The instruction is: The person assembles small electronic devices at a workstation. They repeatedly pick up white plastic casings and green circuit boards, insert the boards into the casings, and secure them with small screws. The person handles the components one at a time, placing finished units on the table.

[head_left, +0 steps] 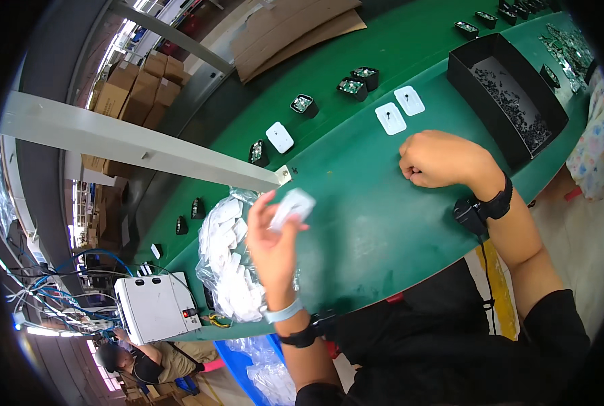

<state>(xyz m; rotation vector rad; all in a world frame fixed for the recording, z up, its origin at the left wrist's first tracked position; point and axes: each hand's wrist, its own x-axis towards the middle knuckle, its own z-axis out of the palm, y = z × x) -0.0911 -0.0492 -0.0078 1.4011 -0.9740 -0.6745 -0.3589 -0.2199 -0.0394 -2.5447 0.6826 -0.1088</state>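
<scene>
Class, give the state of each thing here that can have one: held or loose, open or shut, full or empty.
Left hand: gripping a cover
Held cover: tilted, blurred
Right hand: curled; contents hidden
Two loose covers: lying flat
Black box: open, small black parts inside
Bag: holding white pieces
Paired black cases: open, boards showing
Cartons: stacked

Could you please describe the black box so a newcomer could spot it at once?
Start at the green table and go right, past the right hand. There stands the box: open-topped, black, with small black parts strewn inside. It is far larger than the black cases nearby.
</scene>
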